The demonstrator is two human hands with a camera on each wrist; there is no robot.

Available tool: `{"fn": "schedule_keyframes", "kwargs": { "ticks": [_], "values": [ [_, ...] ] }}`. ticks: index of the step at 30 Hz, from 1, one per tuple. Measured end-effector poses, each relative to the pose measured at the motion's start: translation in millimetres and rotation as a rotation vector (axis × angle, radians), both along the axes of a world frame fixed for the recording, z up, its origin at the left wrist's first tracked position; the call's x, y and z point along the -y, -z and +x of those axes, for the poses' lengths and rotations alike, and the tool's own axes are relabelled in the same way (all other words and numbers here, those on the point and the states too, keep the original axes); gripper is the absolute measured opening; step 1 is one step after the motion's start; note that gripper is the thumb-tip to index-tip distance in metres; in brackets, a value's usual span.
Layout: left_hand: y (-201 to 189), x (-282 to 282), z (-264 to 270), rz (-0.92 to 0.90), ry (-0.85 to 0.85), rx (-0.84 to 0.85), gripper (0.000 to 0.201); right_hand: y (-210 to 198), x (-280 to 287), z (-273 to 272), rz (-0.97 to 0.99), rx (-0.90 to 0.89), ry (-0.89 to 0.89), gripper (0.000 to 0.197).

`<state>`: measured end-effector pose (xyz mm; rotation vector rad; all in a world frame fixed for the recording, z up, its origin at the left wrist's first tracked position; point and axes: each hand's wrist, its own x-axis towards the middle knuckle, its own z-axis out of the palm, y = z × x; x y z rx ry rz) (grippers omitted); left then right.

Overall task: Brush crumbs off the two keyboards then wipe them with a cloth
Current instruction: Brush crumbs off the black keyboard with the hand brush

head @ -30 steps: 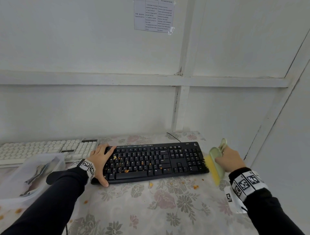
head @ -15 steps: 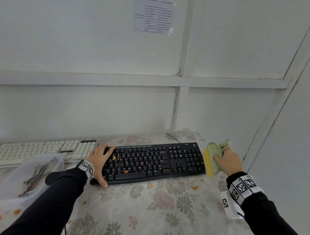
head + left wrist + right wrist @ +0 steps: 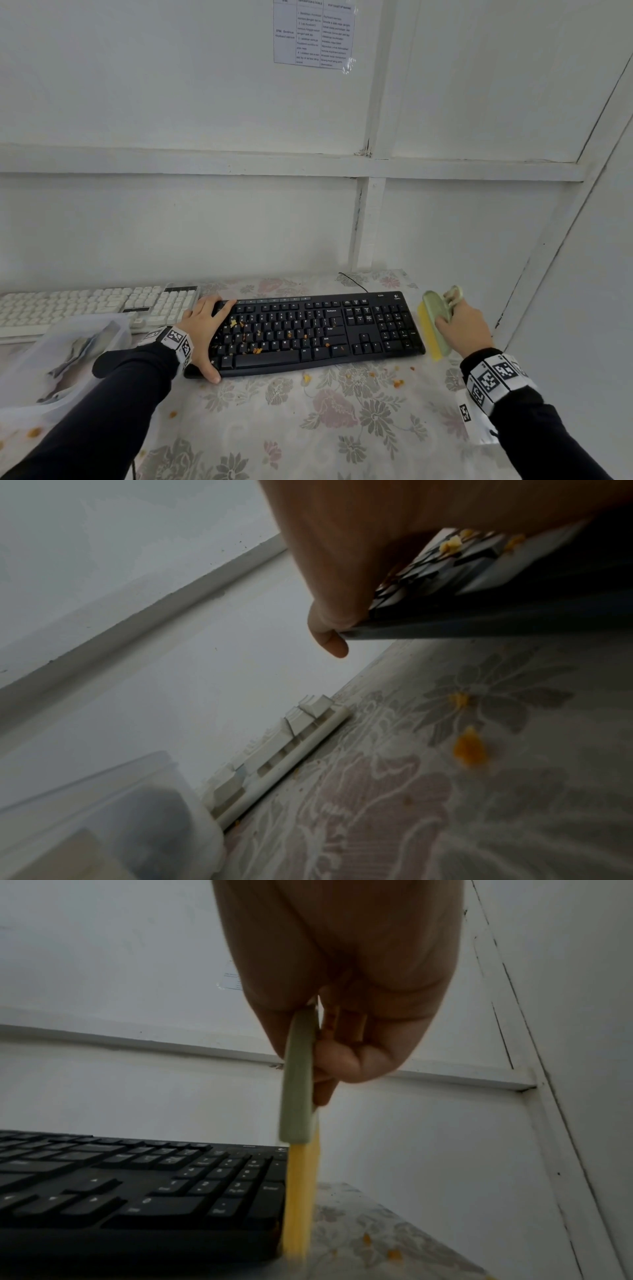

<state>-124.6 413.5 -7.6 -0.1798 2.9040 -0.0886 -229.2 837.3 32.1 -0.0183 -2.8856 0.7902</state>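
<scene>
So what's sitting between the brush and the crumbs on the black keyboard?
In the head view, only clean keys: the black keyboard's number pad and arrow block separate the brush from the crumbs.

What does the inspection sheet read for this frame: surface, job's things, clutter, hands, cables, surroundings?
Surface: floral tablecloth, orange crumbs scattered.
Job's things: black keyboard, crumbs on its left keys; white keyboard at left; brush at the black keyboard's right end; cloth not identified.
Clutter: clear plastic container.
Hands: left hand holds the black keyboard's left end; right hand grips the brush.
Cables: black cable behind the black keyboard.
Surroundings: white walls; taped paper notice.
</scene>
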Motion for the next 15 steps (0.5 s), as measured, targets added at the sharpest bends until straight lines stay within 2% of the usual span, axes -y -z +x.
{"fn": "schedule_keyframes", "kwargs": {
  "ticks": [4,10,12,15],
  "values": [
    [0,0,0,0.023,0.006,-0.003,0.151,2,7,-1,-0.03,-0.03,-0.054,0.035],
    [2,3,-1,0.039,0.004,0.0,0.153,0,-2,3,0.048,0.176,-0.048,0.032],
    [3,3,-1,0.038,0.003,-0.007,0.153,-5,-4,4,0.018,0.13,-0.022,0.03],
    [2,3,-1,0.037,0.005,-0.009,0.152,-10,-1,-1,-0.043,-0.032,0.024,0.032]
  ]
}}
